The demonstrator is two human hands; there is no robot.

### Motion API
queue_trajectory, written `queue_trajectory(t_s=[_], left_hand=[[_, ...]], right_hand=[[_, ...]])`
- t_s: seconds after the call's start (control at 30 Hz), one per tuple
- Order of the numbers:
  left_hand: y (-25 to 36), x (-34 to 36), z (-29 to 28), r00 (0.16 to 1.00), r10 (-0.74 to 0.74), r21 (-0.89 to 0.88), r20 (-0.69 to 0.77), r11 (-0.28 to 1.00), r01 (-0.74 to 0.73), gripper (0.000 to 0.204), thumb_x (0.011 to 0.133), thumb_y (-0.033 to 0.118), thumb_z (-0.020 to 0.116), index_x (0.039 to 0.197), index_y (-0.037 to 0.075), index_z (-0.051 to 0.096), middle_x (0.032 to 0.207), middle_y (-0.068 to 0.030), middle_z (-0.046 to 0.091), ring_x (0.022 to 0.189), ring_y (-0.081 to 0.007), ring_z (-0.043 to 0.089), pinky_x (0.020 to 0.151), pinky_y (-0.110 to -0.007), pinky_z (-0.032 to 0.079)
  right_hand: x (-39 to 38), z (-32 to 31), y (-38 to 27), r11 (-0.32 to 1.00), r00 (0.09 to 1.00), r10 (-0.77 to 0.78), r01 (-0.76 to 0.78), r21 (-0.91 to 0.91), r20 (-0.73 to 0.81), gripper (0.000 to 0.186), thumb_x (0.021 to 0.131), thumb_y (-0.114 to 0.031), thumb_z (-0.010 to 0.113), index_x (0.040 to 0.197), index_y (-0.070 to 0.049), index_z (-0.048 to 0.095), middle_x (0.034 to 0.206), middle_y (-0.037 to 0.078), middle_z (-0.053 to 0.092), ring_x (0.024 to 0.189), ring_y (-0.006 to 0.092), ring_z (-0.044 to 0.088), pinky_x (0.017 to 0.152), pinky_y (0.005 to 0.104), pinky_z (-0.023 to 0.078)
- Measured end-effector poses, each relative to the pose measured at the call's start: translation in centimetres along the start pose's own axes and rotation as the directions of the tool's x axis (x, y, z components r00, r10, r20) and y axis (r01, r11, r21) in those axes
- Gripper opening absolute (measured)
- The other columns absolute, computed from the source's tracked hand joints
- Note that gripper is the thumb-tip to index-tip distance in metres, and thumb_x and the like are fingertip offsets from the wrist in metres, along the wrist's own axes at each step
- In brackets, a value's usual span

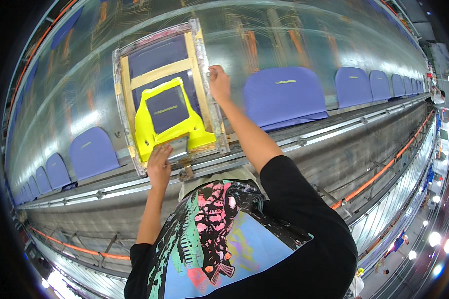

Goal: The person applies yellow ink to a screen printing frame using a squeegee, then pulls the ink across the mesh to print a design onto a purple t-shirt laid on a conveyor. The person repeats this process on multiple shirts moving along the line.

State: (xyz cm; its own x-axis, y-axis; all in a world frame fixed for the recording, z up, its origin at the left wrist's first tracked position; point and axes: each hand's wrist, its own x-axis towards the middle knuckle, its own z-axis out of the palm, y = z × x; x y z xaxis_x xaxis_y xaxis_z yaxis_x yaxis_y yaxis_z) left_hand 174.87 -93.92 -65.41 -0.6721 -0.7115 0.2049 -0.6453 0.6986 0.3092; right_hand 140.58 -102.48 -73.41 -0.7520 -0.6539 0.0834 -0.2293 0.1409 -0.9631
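A screen-printing frame [204,60] lies tilted on the long table in front of me, its mesh bordered with tan tape. Bright yellow ink [144,124] spreads in a thick ring over the mesh around a dark window. My left hand [159,162] is closed on a metal-faced squeegee [178,149] at the frame's near end, over the yellow ink. At the frame's right side rail, my right hand [219,84] has its fingers curled on the edge; the fingertips are partly hidden.
Purple rounded fabric pieces [284,92] lie in a row along the table [224,45], on both sides of the frame. A metal rail [344,127] runs along its near edge. Behind me is another long table with an orange pipe [369,184]. Other people stand far right.
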Motion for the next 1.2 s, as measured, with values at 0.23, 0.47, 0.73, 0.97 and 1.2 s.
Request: queue_trajectory(t_s=[0.23, 0.47, 0.73, 0.97, 1.2], left_hand=[[20.1, 14.0, 13.4, 0.998, 0.060, -0.171, 0.009, 0.984, -0.058, 0.044, 0.075, -0.008, 0.062, 0.111, 0.013, 0.076, 0.107, -0.0105, 0.075, 0.099, -0.0344, 0.070, 0.087, -0.043, 0.056], [20.8, 24.8, 15.0, 0.973, 0.192, -0.049, -0.131, 0.979, -0.199, 0.039, 0.077, -0.004, 0.062, 0.106, 0.017, 0.077, 0.096, -0.0088, 0.075, 0.087, -0.0325, 0.069, 0.076, -0.044, 0.054], [24.7, 12.3, 15.9, 0.964, 0.204, -0.046, -0.172, 0.976, -0.214, 0.043, 0.071, -0.011, 0.063, 0.105, 0.013, 0.076, 0.105, -0.0052, 0.076, 0.097, -0.0278, 0.071, 0.083, -0.040, 0.054], [18.8, 24.9, 16.1, 0.989, 0.102, -0.046, -0.111, 0.993, -0.108, 0.041, 0.077, -0.005, 0.061, 0.107, 0.018, 0.078, 0.095, -0.0098, 0.074, 0.089, -0.0335, 0.067, 0.077, -0.045, 0.055], [21.5, 19.9, 16.1, 0.996, 0.080, 0.020, -0.050, 0.997, -0.079, 0.035, 0.077, -0.005, 0.061, 0.101, 0.016, 0.077, 0.096, -0.0048, 0.076, 0.091, -0.0288, 0.069, 0.075, -0.044, 0.054]], right_hand=[[6.2, -28.1, 8.7, 0.973, 0.989, -0.091, 0.063, -0.222, -0.118, 0.019, 0.102, -0.020, 0.056, 0.109, -0.008, 0.069, 0.087, 0.024, 0.070, 0.084, 0.0474, 0.068, 0.076, 0.0545, 0.051], [5.7, -31.5, 8.4, 0.985, 0.995, -0.017, -0.001, -0.173, -0.102, 0.018, 0.102, -0.020, 0.058, 0.109, -0.009, 0.070, 0.078, 0.023, 0.067, 0.071, 0.0435, 0.064, 0.070, 0.0515, 0.049], [5.6, -32.7, 9.3, 0.980, 0.988, -0.021, -0.009, -0.196, -0.153, 0.019, 0.101, -0.022, 0.058, 0.109, -0.010, 0.071, 0.076, 0.021, 0.067, 0.071, 0.0400, 0.065, 0.074, 0.0497, 0.049], [5.5, -30.2, 9.2, 0.987, 0.992, -0.015, -0.005, -0.163, -0.123, 0.020, 0.101, -0.023, 0.058, 0.109, -0.009, 0.071, 0.075, 0.021, 0.065, 0.070, 0.0388, 0.065, 0.073, 0.0486, 0.049], [6.3, -31.4, 7.3, 0.977, 0.995, 0.064, -0.079, -0.197, -0.082, 0.019, 0.101, -0.022, 0.059, 0.107, -0.009, 0.071, 0.078, 0.021, 0.067, 0.072, 0.0382, 0.066, 0.072, 0.0470, 0.049]])
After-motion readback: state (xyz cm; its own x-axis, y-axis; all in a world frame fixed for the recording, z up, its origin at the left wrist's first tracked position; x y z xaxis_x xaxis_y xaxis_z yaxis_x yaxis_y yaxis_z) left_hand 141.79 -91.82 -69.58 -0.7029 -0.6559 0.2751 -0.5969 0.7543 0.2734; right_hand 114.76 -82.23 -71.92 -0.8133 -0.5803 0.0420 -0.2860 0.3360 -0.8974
